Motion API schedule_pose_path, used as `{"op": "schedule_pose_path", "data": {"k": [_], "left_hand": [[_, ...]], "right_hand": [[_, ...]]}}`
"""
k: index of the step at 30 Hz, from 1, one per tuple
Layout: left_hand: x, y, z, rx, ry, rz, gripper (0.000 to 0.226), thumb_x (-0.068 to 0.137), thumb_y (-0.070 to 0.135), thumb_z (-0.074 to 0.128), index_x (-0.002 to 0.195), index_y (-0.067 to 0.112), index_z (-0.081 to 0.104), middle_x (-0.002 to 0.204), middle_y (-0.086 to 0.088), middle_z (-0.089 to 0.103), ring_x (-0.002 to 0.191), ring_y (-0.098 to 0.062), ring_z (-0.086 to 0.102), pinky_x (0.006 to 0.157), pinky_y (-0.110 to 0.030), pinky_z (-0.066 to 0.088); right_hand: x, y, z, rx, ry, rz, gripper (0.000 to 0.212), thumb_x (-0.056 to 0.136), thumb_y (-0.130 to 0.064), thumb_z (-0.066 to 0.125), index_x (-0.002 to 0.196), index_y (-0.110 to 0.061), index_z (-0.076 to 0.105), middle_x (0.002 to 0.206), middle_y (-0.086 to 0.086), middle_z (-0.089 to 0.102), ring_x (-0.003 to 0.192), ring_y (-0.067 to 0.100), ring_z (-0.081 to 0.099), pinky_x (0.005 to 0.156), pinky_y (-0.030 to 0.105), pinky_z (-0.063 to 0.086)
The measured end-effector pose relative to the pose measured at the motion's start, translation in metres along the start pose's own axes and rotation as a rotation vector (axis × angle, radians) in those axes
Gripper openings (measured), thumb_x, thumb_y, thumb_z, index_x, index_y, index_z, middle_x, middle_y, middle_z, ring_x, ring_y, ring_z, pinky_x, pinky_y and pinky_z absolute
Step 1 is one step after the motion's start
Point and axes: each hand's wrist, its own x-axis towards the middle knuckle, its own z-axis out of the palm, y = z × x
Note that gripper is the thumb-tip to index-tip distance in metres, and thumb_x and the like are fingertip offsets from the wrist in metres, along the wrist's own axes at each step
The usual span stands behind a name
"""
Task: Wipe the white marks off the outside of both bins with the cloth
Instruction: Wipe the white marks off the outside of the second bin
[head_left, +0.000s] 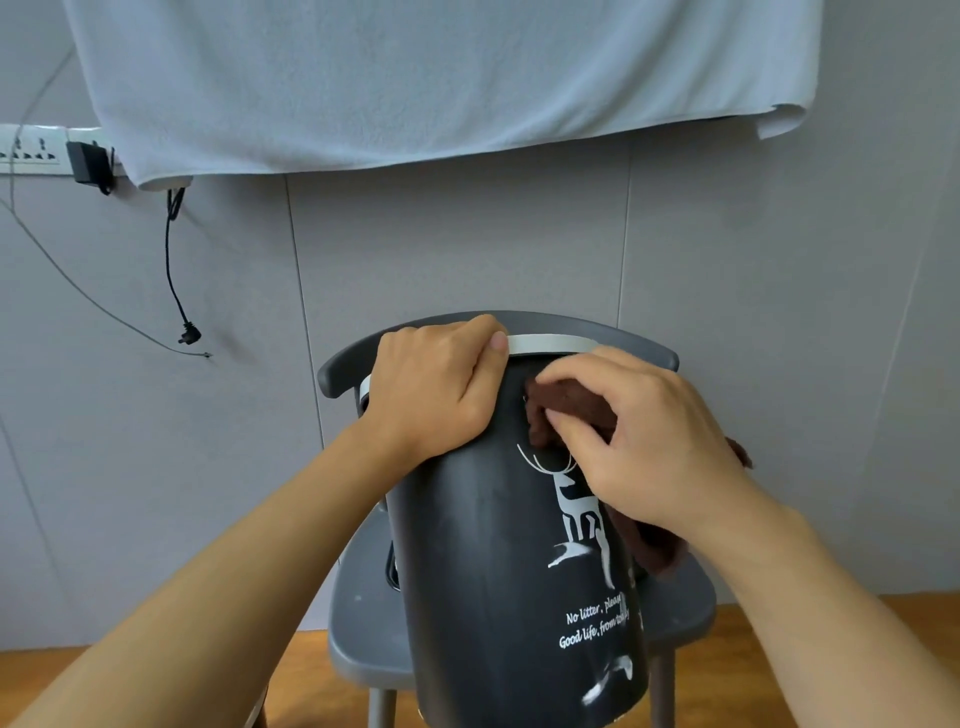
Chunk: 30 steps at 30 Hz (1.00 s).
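A dark grey bin (483, 571) with a white rim, a printed white deer and white lettering leans tilted toward me over a chair. My left hand (436, 389) grips its rim at the upper left. My right hand (639, 441) holds a brown cloth (561, 405) pressed against the bin's side just under the rim, above the deer's antlers; the cloth's tail hangs below my palm. White smears show low on the bin (608, 680) near its base. A second dark object (390, 566) peeks out behind the bin on the seat; I cannot tell what it is.
The bin rests on a grey chair (363, 639) whose backrest curves behind the rim. A pale towel (415, 78) hangs on the grey wall above. A power strip (31, 150) with an adapter and a dangling black cable (174, 270) sits at the left. The floor is wood.
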Motion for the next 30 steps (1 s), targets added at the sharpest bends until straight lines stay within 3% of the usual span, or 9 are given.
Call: {"op": "schedule_pose_path", "data": {"k": [3, 9, 13, 15, 21, 23, 27, 30], "left_hand": [[-0.001, -0.002, 0.000, -0.003, 0.002, 0.009, 0.042, 0.098, 0.037, 0.030, 0.087, 0.015, 0.065, 0.061, 0.004, 0.056, 0.054, -0.026, 0.053, 0.052, -0.044, 0.043], [-0.002, -0.001, -0.001, 0.002, -0.007, 0.005, 0.043, 0.098, 0.038, 0.029, 0.087, 0.015, 0.064, 0.062, 0.003, 0.058, 0.055, -0.026, 0.054, 0.053, -0.044, 0.043], [-0.002, 0.001, -0.001, -0.005, -0.002, 0.018, 0.042, 0.098, 0.037, 0.031, 0.087, 0.015, 0.064, 0.062, 0.003, 0.057, 0.055, -0.026, 0.054, 0.052, -0.044, 0.043], [-0.003, 0.001, -0.001, -0.006, 0.007, 0.022, 0.041, 0.098, 0.037, 0.031, 0.086, 0.015, 0.064, 0.061, 0.004, 0.056, 0.053, -0.025, 0.052, 0.051, -0.043, 0.042], [-0.002, -0.005, 0.002, 0.020, 0.010, -0.019, 0.041, 0.097, 0.043, 0.032, 0.085, 0.017, 0.061, 0.054, 0.010, 0.040, 0.051, -0.020, 0.047, 0.052, -0.037, 0.039], [-0.003, -0.007, 0.002, 0.039, 0.014, -0.045, 0.042, 0.097, 0.049, 0.035, 0.084, 0.020, 0.061, 0.052, 0.009, 0.040, 0.051, -0.018, 0.046, 0.051, -0.036, 0.039], [-0.004, -0.007, 0.001, 0.031, 0.042, -0.011, 0.040, 0.098, 0.050, 0.038, 0.078, 0.020, 0.055, 0.049, 0.006, 0.039, 0.048, -0.018, 0.040, 0.047, -0.035, 0.037], [-0.004, -0.012, 0.002, 0.048, 0.038, -0.027, 0.040, 0.099, 0.050, 0.037, 0.078, 0.020, 0.054, 0.049, 0.005, 0.038, 0.048, -0.021, 0.042, 0.048, -0.034, 0.035]], "right_hand": [[0.001, -0.004, 0.009, -0.069, 0.070, 0.005, 0.024, 0.093, -0.022, 0.072, 0.116, -0.029, 0.070, 0.107, -0.013, 0.066, 0.099, 0.018, 0.064, 0.078, 0.043, 0.056], [-0.002, -0.002, -0.014, -0.075, -0.236, -0.026, 0.019, 0.087, -0.036, 0.064, 0.103, -0.046, 0.063, 0.098, -0.025, 0.062, 0.088, 0.001, 0.060, 0.072, 0.031, 0.051], [0.004, -0.006, -0.007, -0.009, -0.035, -0.017, 0.018, 0.093, -0.025, 0.069, 0.108, -0.035, 0.069, 0.103, -0.018, 0.065, 0.095, 0.010, 0.063, 0.079, 0.041, 0.055], [0.005, -0.007, -0.002, -0.042, -0.027, -0.028, 0.020, 0.095, -0.026, 0.068, 0.115, -0.031, 0.067, 0.107, -0.016, 0.062, 0.098, 0.013, 0.061, 0.078, 0.043, 0.055], [-0.007, -0.001, -0.010, -0.026, -0.303, -0.038, 0.018, 0.086, -0.037, 0.064, 0.102, -0.046, 0.062, 0.098, -0.023, 0.063, 0.089, 0.003, 0.062, 0.074, 0.038, 0.055], [-0.009, 0.000, -0.006, 0.019, -0.239, -0.021, 0.018, 0.086, -0.038, 0.063, 0.102, -0.044, 0.063, 0.098, -0.022, 0.064, 0.092, 0.005, 0.064, 0.077, 0.040, 0.055], [-0.001, -0.002, 0.009, 0.008, 0.078, 0.016, 0.022, 0.092, -0.029, 0.067, 0.114, -0.033, 0.064, 0.107, -0.014, 0.064, 0.096, 0.019, 0.064, 0.080, 0.045, 0.055], [-0.010, -0.003, 0.014, -0.011, 0.006, -0.039, 0.022, 0.090, -0.029, 0.066, 0.112, -0.033, 0.064, 0.104, -0.012, 0.062, 0.092, 0.021, 0.064, 0.075, 0.044, 0.055]]}}
